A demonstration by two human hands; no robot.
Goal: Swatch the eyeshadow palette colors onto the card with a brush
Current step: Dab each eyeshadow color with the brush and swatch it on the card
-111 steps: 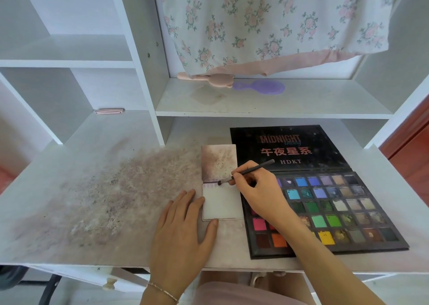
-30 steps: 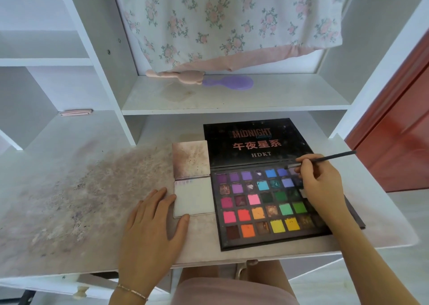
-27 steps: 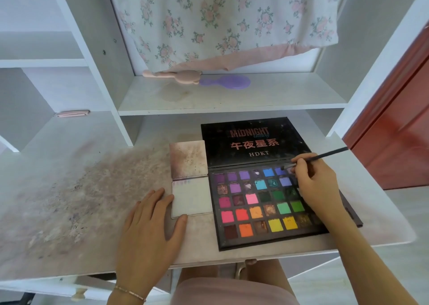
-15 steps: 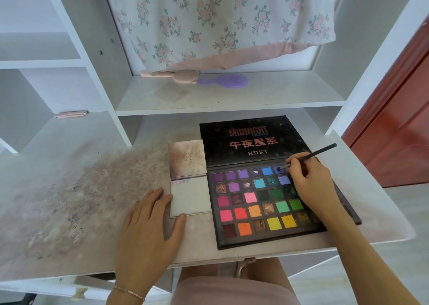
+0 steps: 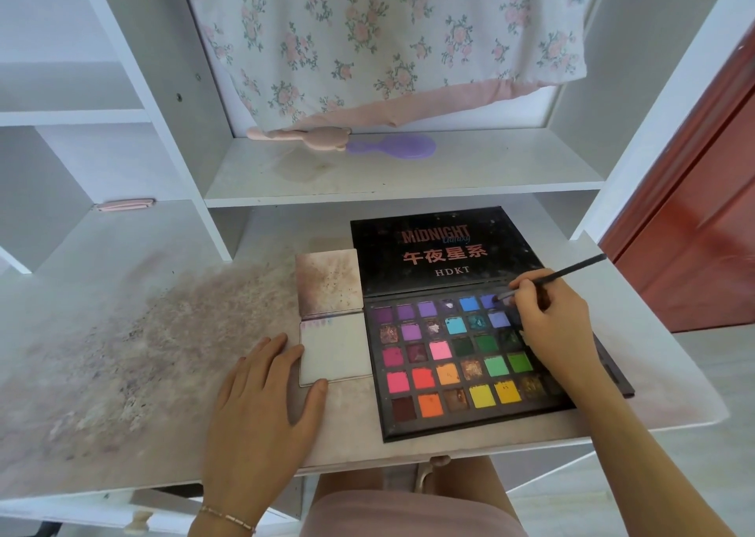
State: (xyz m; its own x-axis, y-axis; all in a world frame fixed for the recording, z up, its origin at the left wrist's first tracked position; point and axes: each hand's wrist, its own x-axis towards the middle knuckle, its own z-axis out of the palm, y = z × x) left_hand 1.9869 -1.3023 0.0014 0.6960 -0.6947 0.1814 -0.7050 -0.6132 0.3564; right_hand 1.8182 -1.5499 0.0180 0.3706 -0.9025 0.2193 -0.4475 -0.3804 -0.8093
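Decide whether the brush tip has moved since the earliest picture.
Yes. The brush tip left the card and now rests rightward on a blue pan in the palette top row.

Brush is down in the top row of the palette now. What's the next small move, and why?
Probably carry the brush left to the card. Its tip sits on a blue-violet pan, the swatch row is short, and the left hand rests against the card's edge.
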